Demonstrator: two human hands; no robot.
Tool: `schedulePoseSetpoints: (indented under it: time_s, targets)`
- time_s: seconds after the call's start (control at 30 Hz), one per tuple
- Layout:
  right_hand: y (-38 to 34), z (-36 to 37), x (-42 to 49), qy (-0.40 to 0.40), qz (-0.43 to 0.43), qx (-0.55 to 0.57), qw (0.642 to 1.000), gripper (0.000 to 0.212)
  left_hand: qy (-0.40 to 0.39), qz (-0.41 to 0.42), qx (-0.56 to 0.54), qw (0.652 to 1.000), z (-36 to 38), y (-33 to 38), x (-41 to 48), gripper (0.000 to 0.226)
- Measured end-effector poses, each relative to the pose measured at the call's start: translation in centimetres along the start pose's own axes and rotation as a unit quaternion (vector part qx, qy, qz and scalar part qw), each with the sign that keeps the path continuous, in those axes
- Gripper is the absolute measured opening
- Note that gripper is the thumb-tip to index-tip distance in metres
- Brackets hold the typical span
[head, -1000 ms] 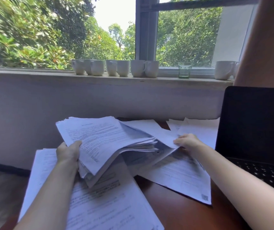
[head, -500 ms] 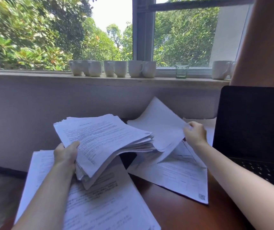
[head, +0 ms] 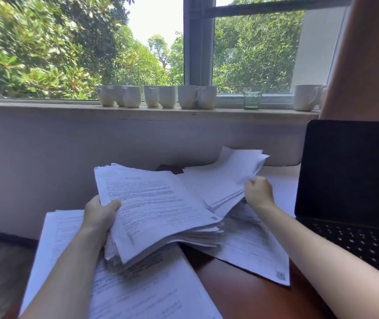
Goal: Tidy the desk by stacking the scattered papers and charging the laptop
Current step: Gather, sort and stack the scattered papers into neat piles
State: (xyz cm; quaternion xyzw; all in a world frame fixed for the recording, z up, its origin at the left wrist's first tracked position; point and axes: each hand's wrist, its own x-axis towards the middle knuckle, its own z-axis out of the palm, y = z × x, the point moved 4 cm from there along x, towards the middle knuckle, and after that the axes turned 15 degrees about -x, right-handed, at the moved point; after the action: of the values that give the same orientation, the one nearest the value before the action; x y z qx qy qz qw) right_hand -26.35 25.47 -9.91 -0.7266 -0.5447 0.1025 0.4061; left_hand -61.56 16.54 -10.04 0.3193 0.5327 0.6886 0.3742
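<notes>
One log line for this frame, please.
step: stacking | left hand: holds stack | right hand: pinches sheets | laptop: open, screen dark

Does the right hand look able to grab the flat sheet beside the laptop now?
Likely within reach, but not free: the right hand pinches lifted papers that overhang the flat sheet.

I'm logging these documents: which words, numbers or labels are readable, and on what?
None readable.
Paper stack in left hand: printed lines, too blurred to read.
Lifted sheets in right hand: no print visible.
Desk sheets: print blurred, unreadable.
Laptop screen: dark, no text.
Mugs: no markings visible.
</notes>
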Motion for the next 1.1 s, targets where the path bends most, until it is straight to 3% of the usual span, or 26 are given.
schedulePoseSetpoints:
  time_s: [0.13, 0.2, 0.23, 0.27, 0.33, 0.5, 0.67, 0.77, 0.97, 1.1]
  targets:
    - [-2.1, -3.3, -1.4, 0.133, -0.179, -0.048, 0.974, 0.042, -0.009, -0.003, 0.018, 1.0, -0.1, -0.1, 0.2, 0.018]
    - [-3.6, -4.3, -3.4, 0.21, -0.333, -0.102, 0.914, 0.036, -0.021, -0.005, 0.034, 0.999, -0.1, -0.1, 0.3, 0.019]
    - [-4.3, -4.3, -4.4, 0.223, -0.393, -0.14, 0.881, 0.022, -0.031, -0.004, 0.043, 0.999, 0.0, 0.0, 0.2, 0.019]
    - [-4.8, -3.8, -5.1, 0.224, -0.443, -0.174, 0.851, 0.007, -0.042, -0.003, 0.052, 0.998, 0.1, 0.0, 0.1, 0.018]
    - [-6.1, -2.7, -6.8, 0.19, -0.508, -0.213, 0.812, 0.024, -0.062, -0.004, 0.066, 0.996, 0.4, 0.2, -0.2, 0.015]
    - [-7.7, 1.7, -11.9, 0.054, -0.625, -0.317, 0.711, 0.018, -0.107, -0.037, 0.095, 0.989, 0.9, 0.1, -0.9, 0.017]
    - [-8.9, 2.9, -14.2, -0.073, -0.644, -0.272, 0.711, 0.039, -0.094, -0.076, 0.094, 0.988, 0.9, 0.0, -0.3, 0.021]
    - [-9.4, 2.7, -14.3, -0.104, -0.624, -0.236, 0.738, 0.033, -0.096, -0.085, 0.061, 0.99, 1.2, -0.3, 0.1, 0.025]
    - [-8.2, 2.2, -13.3, -0.314, -0.5, -0.187, 0.785, 0.036, -0.156, -0.057, 0.115, 0.979, 1.1, -0.2, -0.7, 0.022]
    - [-4.9, 0.0, -11.1, -0.321, -0.418, -0.155, 0.836, 0.029, -0.164, -0.052, 0.119, 0.978, 0.7, 0.0, -0.6, 0.018]
